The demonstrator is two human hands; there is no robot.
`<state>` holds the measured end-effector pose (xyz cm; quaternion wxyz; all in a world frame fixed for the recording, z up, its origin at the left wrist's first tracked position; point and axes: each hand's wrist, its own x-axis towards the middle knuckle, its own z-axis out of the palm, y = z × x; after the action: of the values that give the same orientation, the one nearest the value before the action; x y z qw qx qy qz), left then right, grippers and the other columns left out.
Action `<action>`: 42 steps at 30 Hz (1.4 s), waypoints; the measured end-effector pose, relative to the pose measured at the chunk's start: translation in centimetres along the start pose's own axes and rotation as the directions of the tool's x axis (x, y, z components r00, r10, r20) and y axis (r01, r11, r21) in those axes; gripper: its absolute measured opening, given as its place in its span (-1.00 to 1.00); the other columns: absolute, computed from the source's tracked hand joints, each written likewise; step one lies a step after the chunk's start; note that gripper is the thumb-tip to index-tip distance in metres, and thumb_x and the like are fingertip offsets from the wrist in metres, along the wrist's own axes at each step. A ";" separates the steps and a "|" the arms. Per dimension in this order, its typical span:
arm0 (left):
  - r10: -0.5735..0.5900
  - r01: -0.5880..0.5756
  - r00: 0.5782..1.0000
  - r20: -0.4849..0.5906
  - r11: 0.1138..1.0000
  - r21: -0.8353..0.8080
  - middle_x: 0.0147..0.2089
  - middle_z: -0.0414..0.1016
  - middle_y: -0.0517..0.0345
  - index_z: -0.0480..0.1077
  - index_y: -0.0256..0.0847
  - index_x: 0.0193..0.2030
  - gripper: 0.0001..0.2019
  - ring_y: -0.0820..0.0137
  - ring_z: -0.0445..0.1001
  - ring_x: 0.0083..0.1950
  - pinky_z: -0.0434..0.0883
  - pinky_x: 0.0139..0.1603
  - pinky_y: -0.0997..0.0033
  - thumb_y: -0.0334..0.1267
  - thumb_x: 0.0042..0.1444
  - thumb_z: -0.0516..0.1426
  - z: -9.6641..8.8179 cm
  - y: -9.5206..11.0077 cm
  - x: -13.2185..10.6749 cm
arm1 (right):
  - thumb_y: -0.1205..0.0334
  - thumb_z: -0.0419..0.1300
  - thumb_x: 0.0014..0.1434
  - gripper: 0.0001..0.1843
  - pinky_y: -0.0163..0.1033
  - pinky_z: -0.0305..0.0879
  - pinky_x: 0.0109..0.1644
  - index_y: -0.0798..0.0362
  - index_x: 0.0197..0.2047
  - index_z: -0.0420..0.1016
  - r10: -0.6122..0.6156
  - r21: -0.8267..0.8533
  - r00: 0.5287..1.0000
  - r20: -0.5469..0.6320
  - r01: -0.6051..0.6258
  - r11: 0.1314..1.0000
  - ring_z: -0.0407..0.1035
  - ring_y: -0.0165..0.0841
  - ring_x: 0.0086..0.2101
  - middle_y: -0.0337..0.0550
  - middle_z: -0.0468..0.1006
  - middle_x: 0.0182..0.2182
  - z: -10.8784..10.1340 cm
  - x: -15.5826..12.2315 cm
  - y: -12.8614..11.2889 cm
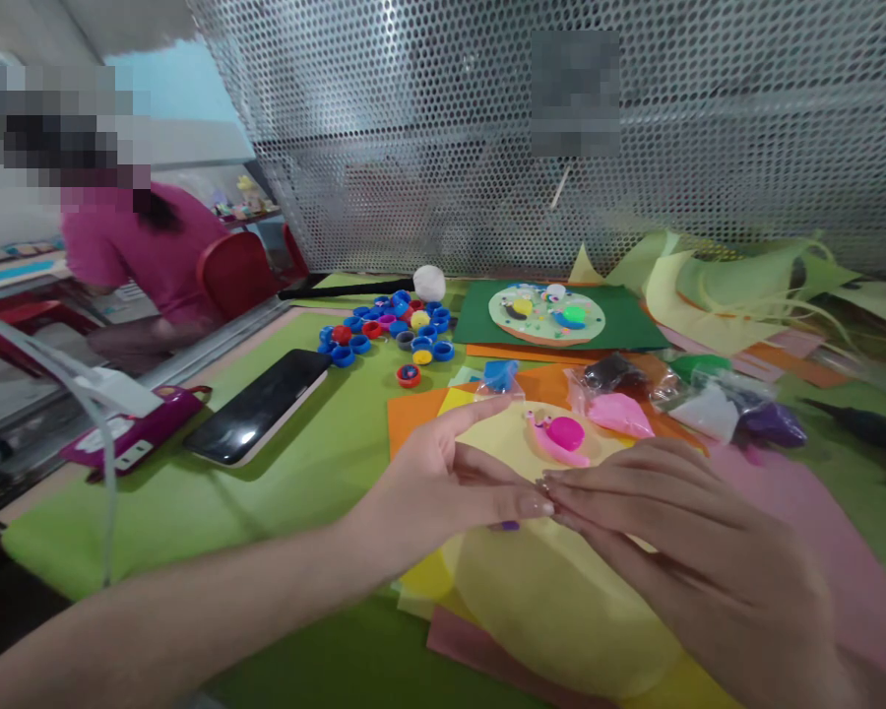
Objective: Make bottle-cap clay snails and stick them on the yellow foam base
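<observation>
My left hand (450, 483) and my right hand (694, 537) meet fingertip to fingertip over a pale yellow paper circle (561, 611). Both are closed in a pinch; anything between the fingertips is hidden or too small to name. Just beyond them lies a pink clay snail (561, 433) with a bright magenta shell, on the yellow paper. A small purple piece (511, 525) shows below my left fingers. Behind the snail sit bags of clay: blue (500, 374), pink (620, 414), black (612, 372), white (709, 414) and purple (772, 421).
Several bottle caps (391, 325) cluster behind a phone (262, 409). At the back, a decorated disc (546, 315) rests on dark green paper, before a perforated metal panel (413, 177). A power strip (133, 433) with a cable is at left. A person in pink (148, 246) sits beyond.
</observation>
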<state>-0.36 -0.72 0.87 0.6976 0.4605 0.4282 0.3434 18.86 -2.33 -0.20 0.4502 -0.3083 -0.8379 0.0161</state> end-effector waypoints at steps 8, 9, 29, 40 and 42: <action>0.004 -0.004 1.000 -0.015 1.000 0.015 -0.48 0.58 0.28 0.18 -0.07 0.18 -0.26 0.47 0.52 -0.41 0.40 -0.26 0.47 -0.42 -0.18 0.33 0.2 0.0 -0.2 | 0.35 0.14 0.17 -0.89 -0.21 0.35 -0.32 -0.01 -0.28 0.49 -0.021 -0.045 0.999 0.024 0.023 0.999 0.44 -0.38 -0.41 -0.27 0.58 -0.36 -0.1 0.0 0.0; -0.001 0.001 1.000 -0.019 1.000 0.023 -0.47 0.58 0.28 0.17 -0.08 0.18 -0.26 0.47 0.52 -0.41 0.40 -0.26 0.47 -0.40 -0.17 0.33 0.3 0.1 -0.2 | 0.33 0.15 0.17 -0.91 -0.22 0.34 -0.32 0.00 -0.28 0.48 -0.016 -0.053 1.000 0.018 0.017 0.998 0.44 -0.39 -0.41 -0.27 0.58 -0.36 -0.1 0.0 0.0; 0.392 -0.253 0.919 0.033 0.524 0.814 -0.39 0.61 0.31 0.22 0.05 0.16 -0.53 0.28 0.41 -0.09 0.02 0.08 0.31 -0.19 0.09 0.16 -4.1 -0.4 1.5 | 0.22 0.03 0.24 -0.82 -0.29 0.23 -0.22 0.08 -0.29 0.41 0.091 -0.100 0.992 0.082 -0.082 0.992 0.36 -0.41 -0.31 -0.18 0.51 -0.38 1.9 -1.4 3.2; 0.448 -0.575 0.698 0.558 -0.114 0.810 -0.22 0.60 0.32 -0.33 -0.17 0.34 -0.27 0.33 0.36 0.10 0.10 0.18 0.16 -0.38 0.14 0.04 -5.9 -0.6 1.2 | 0.15 -0.03 0.26 -0.82 -0.21 0.18 -0.16 -0.04 -0.20 0.36 0.198 -0.076 0.970 0.138 -0.189 0.979 0.31 -0.31 -0.24 -0.15 0.48 -0.35 2.3 -3.4 3.8; 0.472 -0.587 0.652 0.594 -0.182 0.789 -0.23 0.61 0.30 -0.29 -0.27 0.33 -0.25 0.38 0.32 0.15 0.10 0.23 0.23 -0.45 0.08 0.05 -6.0 -0.6 1.1 | 0.13 -0.03 0.25 -0.82 -0.17 0.17 -0.15 -0.06 -0.20 0.36 0.211 -0.082 0.967 0.140 -0.201 0.976 0.31 -0.27 -0.23 -0.14 0.48 -0.34 2.3 -3.6 3.8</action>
<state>-5.34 2.09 -1.22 0.0237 0.9382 0.2735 0.2108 20.47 -0.55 -5.41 0.3720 -0.4064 -0.8326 0.0574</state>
